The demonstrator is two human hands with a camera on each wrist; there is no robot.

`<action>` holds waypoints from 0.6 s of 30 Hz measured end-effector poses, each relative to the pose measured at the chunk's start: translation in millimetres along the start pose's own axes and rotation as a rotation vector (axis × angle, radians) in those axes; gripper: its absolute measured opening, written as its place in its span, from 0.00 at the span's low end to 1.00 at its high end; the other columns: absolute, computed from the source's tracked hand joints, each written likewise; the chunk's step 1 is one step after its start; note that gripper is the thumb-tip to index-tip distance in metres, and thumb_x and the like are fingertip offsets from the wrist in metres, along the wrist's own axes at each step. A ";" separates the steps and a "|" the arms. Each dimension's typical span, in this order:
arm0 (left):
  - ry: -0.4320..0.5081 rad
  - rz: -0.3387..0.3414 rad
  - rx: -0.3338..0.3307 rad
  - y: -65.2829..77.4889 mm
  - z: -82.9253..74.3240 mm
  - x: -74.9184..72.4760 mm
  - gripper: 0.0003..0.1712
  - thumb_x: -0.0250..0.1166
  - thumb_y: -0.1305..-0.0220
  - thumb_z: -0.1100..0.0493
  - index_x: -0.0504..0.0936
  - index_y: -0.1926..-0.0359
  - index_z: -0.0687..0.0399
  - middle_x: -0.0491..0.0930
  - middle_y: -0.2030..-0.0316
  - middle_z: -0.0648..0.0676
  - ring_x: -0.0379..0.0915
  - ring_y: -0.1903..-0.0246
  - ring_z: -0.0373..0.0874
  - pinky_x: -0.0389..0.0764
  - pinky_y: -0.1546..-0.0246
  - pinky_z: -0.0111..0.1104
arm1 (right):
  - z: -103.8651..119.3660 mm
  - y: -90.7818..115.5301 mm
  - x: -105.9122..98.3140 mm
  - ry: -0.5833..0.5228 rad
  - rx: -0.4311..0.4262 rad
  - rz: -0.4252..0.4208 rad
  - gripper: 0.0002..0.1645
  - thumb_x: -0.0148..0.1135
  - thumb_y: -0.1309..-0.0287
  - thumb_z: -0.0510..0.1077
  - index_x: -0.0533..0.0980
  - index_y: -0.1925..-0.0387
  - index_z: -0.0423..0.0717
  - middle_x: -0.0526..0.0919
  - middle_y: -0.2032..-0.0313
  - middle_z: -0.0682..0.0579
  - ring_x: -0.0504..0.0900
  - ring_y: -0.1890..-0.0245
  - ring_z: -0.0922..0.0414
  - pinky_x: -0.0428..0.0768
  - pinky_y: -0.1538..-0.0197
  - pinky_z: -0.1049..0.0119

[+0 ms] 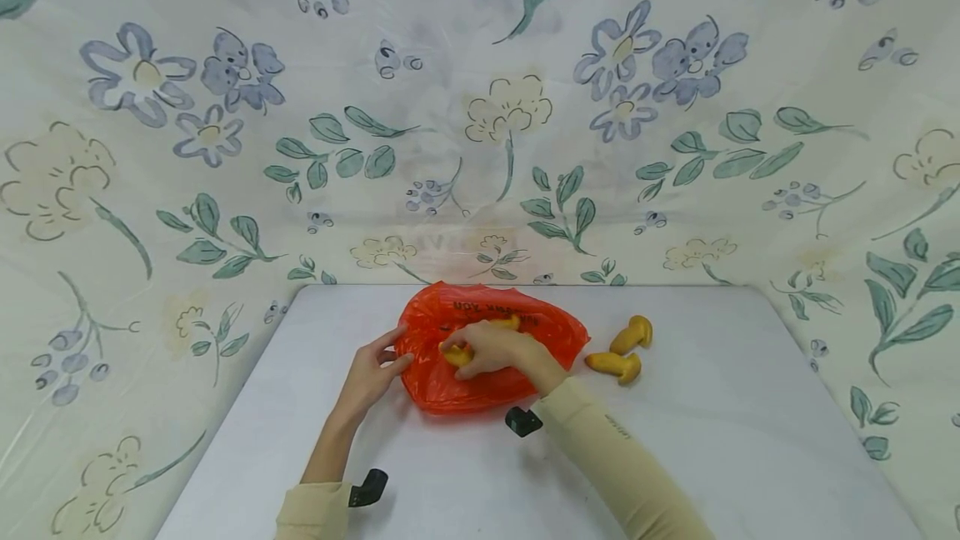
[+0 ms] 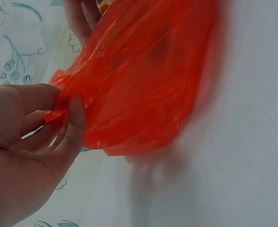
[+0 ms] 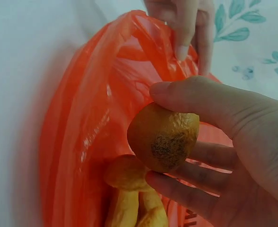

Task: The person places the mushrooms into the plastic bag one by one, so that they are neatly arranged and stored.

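Observation:
A red plastic bag [image 1: 457,397] lies on the white table with its mouth open. My left hand [image 1: 371,373] pinches the bag's left rim between thumb and fingers; the left wrist view shows this hand [image 2: 39,132] close up. Over the mouth, my right hand [image 1: 491,348] grips a yellow-brown mushroom [image 3: 165,137] with a dark, rough patch at its end. Below it in the right wrist view, more mushrooms [image 3: 124,208] lie inside the bag, partly cut off by the frame. To the right of the bag, two mushrooms [image 1: 617,366] lie touching or nearly so on the table.
The white table [image 1: 712,440] ends at the back against a hanging cloth [image 1: 480,182] with a floral print. Black wrist mounts [image 1: 369,487] stick out beside both beige sleeves [image 1: 622,457]. Dark printed lettering shows on the bag's far side.

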State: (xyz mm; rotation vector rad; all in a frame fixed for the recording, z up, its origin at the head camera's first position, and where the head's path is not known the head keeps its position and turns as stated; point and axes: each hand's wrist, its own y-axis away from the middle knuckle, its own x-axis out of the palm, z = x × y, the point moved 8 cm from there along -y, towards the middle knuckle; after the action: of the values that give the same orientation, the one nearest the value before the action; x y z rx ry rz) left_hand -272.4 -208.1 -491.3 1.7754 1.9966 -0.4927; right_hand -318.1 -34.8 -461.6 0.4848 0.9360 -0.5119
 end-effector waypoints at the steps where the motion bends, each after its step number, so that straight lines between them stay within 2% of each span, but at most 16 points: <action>1: 0.001 -0.003 -0.001 -0.1 0.3 -0.2 0.33 0.61 0.32 0.59 0.65 0.28 0.51 0.71 0.34 0.60 0.76 0.46 0.54 0.83 0.49 0.37 | 0.9 -1.0 1.2 0.008 -0.002 0.002 0.32 0.71 0.45 0.52 0.76 0.38 0.60 0.82 0.47 0.61 0.75 0.49 0.63 0.78 0.43 0.63; 6: 0.010 -0.002 -0.001 0.7 1.4 -0.6 0.33 0.61 0.32 0.59 0.65 0.28 0.52 0.73 0.36 0.60 0.76 0.47 0.53 0.83 0.51 0.34 | 3.3 -4.7 6.9 0.023 0.010 0.021 0.31 0.71 0.45 0.52 0.76 0.38 0.60 0.82 0.47 0.61 0.74 0.51 0.63 0.78 0.44 0.63; 18: 0.013 0.004 0.003 0.3 2.1 0.1 0.33 0.61 0.32 0.60 0.65 0.28 0.52 0.73 0.36 0.61 0.76 0.47 0.54 0.83 0.51 0.36 | 0.6 -12.0 16.6 0.014 0.055 0.061 0.30 0.72 0.47 0.53 0.78 0.41 0.63 0.83 0.52 0.63 0.75 0.55 0.64 0.78 0.49 0.65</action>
State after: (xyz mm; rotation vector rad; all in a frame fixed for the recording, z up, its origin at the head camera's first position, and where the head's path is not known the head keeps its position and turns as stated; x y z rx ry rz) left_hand -271.9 -209.1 -493.2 1.7884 2.0017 -0.4849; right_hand -316.8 -47.9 -477.3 0.5660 0.9200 -0.4804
